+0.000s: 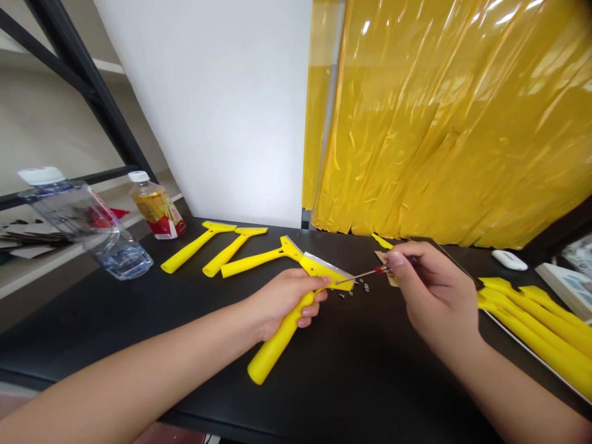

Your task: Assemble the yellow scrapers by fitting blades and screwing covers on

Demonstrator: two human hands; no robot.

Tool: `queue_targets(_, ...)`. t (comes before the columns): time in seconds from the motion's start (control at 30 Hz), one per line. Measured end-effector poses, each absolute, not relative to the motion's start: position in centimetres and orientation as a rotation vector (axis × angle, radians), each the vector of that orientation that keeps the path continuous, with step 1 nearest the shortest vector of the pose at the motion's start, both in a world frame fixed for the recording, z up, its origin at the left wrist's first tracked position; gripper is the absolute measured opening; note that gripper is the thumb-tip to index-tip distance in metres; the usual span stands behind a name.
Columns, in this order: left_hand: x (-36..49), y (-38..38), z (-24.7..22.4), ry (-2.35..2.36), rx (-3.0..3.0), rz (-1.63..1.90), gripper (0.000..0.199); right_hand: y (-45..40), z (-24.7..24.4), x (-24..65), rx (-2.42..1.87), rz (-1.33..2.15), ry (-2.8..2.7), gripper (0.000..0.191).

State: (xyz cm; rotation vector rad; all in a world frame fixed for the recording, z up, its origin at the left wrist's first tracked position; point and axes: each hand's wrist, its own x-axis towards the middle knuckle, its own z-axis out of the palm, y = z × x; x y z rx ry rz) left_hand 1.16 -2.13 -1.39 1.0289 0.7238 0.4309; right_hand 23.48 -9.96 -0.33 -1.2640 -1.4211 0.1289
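My left hand [291, 302] is wrapped round the neck of a yellow scraper [275, 348], whose wide head with a metal blade [329, 266] points away to the right. Between the fingers of my right hand [432, 290] is a screwdriver [382, 269] with a dark red handle. Its thin shaft reaches left, and the tip meets a screw near the right end of the scraper's head. Small screws and nuts [365, 287] lie scattered on the black table just beyond the head. Another yellow scraper [252, 264] rests behind my left hand.
Two more yellow scrapers [187, 253] lie farther left. A clear water bottle [87, 216] and a juice bottle [157, 206] stand at the left. Several yellow scraper handles [536, 320] are piled at the right, near a white case [509, 260]. Yellow plastic sheeting [444, 123] hangs behind the table.
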Motion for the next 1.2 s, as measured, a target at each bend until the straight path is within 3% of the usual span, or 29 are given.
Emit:
queue_targets(0.57, 1.2, -2.2, -1.2, 0.739, 1.041, 0.43, 0.033, -9.5, -0.3, 23.7, -1.32, 0.115, -1.338, 0.014)
queue_targets(0.83, 1.4, -2.2, -1.2, 0.844, 1.161, 0.577, 0.034, -10.0, 0.7, 23.9, -1.121, -0.154, -1.887, 0.007)
queue_targets(1.2, 0.6, -0.9, -1.1, 1.016, 1.496, 0.733, 0.038, -10.3, 0.4, 23.0, -1.352, -0.274, -2.074, 0.01)
